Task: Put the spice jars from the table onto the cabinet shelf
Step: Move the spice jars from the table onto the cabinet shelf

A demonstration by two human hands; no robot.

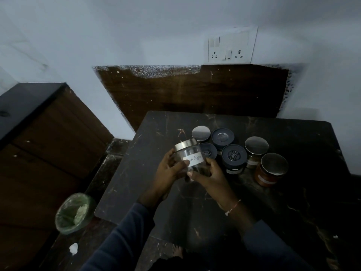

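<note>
I hold a clear glass jar [190,156] with a silver lid and a white label reading "Black Pepper" above the dark table [175,202]. My left hand [169,171] grips its left side and my right hand [207,176] cups its bottom right. Behind the jar, several more spice jars stand grouped on the table: a silver-lidded one [200,133], dark-lidded ones [222,137] [233,155], another silver-lidded jar [256,146], and a jar of red powder [272,169] at the right. One dark-lidded jar [210,150] is partly hidden behind the held jar.
A dark wooden cabinet [48,133] with a black top stands to the left. A bin with a green liner [75,213] sits on the floor between cabinet and table. A wall socket panel [230,47] is above a brown wooden board [195,90].
</note>
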